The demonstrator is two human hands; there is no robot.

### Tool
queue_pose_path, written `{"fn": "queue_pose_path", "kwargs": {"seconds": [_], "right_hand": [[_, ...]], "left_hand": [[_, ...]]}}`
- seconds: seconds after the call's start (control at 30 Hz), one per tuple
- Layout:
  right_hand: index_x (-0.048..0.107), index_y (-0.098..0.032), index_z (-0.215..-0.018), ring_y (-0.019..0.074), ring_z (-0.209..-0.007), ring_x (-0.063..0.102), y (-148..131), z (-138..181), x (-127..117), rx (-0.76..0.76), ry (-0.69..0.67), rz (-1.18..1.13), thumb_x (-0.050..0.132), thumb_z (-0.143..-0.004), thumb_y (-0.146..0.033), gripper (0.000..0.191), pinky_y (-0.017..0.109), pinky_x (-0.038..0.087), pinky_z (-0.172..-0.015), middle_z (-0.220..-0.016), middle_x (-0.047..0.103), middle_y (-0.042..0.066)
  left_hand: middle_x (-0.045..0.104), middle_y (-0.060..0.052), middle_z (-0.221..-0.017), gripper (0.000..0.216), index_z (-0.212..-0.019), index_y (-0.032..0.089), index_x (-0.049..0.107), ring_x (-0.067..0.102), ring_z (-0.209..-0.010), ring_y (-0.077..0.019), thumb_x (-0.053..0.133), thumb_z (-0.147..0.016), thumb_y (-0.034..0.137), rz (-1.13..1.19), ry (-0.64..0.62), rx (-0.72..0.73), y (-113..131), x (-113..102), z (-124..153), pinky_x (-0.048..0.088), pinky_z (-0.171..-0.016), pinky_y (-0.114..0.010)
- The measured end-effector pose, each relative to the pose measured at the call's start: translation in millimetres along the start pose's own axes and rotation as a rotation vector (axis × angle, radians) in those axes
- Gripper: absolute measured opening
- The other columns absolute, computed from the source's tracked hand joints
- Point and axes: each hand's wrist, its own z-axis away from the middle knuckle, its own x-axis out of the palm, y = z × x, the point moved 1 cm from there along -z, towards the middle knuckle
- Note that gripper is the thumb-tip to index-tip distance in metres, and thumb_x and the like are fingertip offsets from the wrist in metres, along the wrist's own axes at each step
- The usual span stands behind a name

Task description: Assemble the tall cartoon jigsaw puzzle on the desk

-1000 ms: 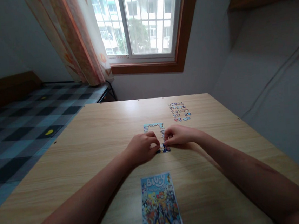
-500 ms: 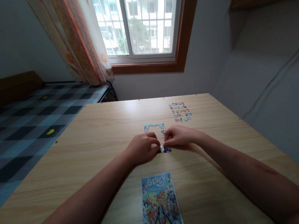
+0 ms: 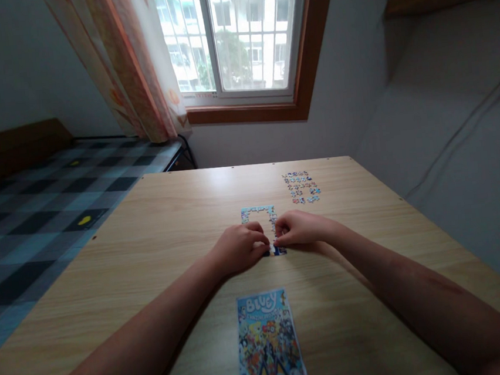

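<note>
A jigsaw puzzle border (image 3: 257, 209) lies on the wooden table, its middle showing bare wood. My left hand (image 3: 243, 246) rests over its lower left part, thumb and fingers closed together at the bottom edge. Just across from it, my right hand (image 3: 301, 227) pinches at the lower right corner. Both sets of fingertips touch or nearly touch the bottom row, and a small pale piece shows between them. Whatever the fingers grip is too small to make out. Part of the border's left side and bottom is hidden under the left hand.
Loose jigsaw pieces (image 3: 302, 186) are laid in rows at the back right of the table (image 3: 170, 236). A Bluey picture sheet (image 3: 271, 344) lies nearest me, between my forearms. A bed (image 3: 58, 212) stands left; a window (image 3: 249, 40) is behind the table.
My left hand's fingertips have shifted very slightly right, toward the right hand, covering more of the pale piece. The right hand stays nearly still.
</note>
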Motion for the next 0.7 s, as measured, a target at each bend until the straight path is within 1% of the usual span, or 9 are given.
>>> {"fn": "queue_pose_path", "kwargs": {"seconds": [0.13,0.27,0.37,0.43,0.5,0.53,0.6,0.67,0.7], "right_hand": [[0.067,-0.018,-0.072,0.0128,-0.064,0.055,-0.9,-0.5,1.2,0.018,0.008,-0.002,0.073,-0.077,-0.032,0.016,0.025,0.034,-0.055,-0.067,0.065,-0.001],[0.066,-0.019,-0.071,0.0127,-0.064,0.054,0.2,-0.5,0.6,-0.004,0.002,-0.022,0.073,-0.078,-0.035,0.019,0.026,0.034,-0.055,-0.067,0.064,-0.001],[0.062,-0.019,-0.07,0.0118,-0.056,0.048,1.3,2.6,-8.5,0.028,-0.016,-0.106,0.067,-0.085,-0.046,0.032,0.027,0.032,-0.052,-0.06,0.058,-0.001],[0.058,-0.02,-0.067,0.0111,-0.052,0.043,3.5,5.8,-21.6,0.05,0.05,-0.145,0.061,-0.088,-0.055,0.042,0.027,0.029,-0.051,-0.055,0.051,-0.003],[0.056,-0.02,-0.065,0.0107,-0.052,0.039,8.9,8.7,-39.1,0.025,0.205,-0.156,0.059,-0.089,-0.059,0.047,0.027,0.028,-0.051,-0.055,0.047,-0.003],[0.055,-0.02,-0.063,0.0105,-0.052,0.038,13.7,9.9,-48.7,0.001,0.311,-0.163,0.058,-0.089,-0.06,0.048,0.027,0.027,-0.052,-0.055,0.046,-0.004],[0.053,-0.02,-0.062,0.0104,-0.052,0.036,28.7,11.1,-67.3,-0.03,0.564,-0.209,0.056,-0.089,-0.061,0.049,0.027,0.026,-0.053,-0.054,0.042,-0.005],[0.054,-0.02,-0.065,0.0109,-0.052,0.035,50.9,11.1,-82.7,-0.022,0.859,-0.283,0.055,-0.089,-0.061,0.047,0.027,0.027,-0.053,-0.053,0.038,-0.006],[0.056,-0.02,-0.068,0.0117,-0.052,0.037,63.6,10.5,-88.1,-0.014,0.986,-0.313,0.055,-0.088,-0.061,0.046,0.027,0.029,-0.054,-0.053,0.039,-0.006]], "left_hand": [[0.073,-0.002,-0.092,0.023,-0.091,0.026,0.081,0.065,-0.073,-0.014,0.058,-0.092,0.029,0.003,-0.001,0.005,0.6,-0.6,0.3,0.048,-0.069,-0.028],[0.072,-0.002,-0.091,0.023,-0.091,0.025,0.08,0.064,-0.072,-0.0138,0.058,-0.093,0.03,0.018,0.015,0.011,1.5,-1.2,1.4,0.047,-0.069,-0.028],[0.072,-0.004,-0.091,0.022,-0.091,0.023,0.079,0.064,-0.074,-0.0143,0.058,-0.093,0.029,0.066,0.101,-0.005,-1.7,-2.6,1.5,0.048,-0.07,-0.028],[0.071,-0.004,-0.088,0.022,-0.087,0.02,0.078,0.062,-0.072,-0.0138,0.058,-0.093,0.029,0.107,0.212,-0.052,-8.0,-4.8,1.0,0.047,-0.07,-0.028],[0.069,-0.004,-0.083,0.024,-0.082,0.018,0.076,0.058,-0.067,-0.0131,0.058,-0.093,0.031,0.142,0.345,-0.14,-17.6,-7.8,0.2,0.046,-0.067,-0.028],[0.068,-0.004,-0.08,0.025,-0.08,0.018,0.074,0.057,-0.065,-0.0131,0.058,-0.092,0.032,0.159,0.413,-0.198,-23.2,-9.4,-0.1,0.045,-0.066,-0.028],[0.068,-0.004,-0.077,0.026,-0.078,0.017,0.072,0.056,-0.064,-0.0141,0.058,-0.09,0.035,0.202,0.542,-0.318,-34.5,-12.5,-0.4,0.044,-0.065,-0.028],[0.066,-0.002,-0.072,0.028,-0.074,0.017,0.068,0.056,-0.066,-0.0155,0.056,-0.088,0.038,0.261,0.657,-0.443,-44.6,-14.6,0.1,0.043,-0.065,-0.028],[0.062,-0.001,-0.067,0.03,-0.07,0.018,0.064,0.055,-0.064,-0.0156,0.054,-0.088,0.039,0.291,0.703,-0.503,-48.7,-15.1,0.6,0.041,-0.063,-0.028]]}}
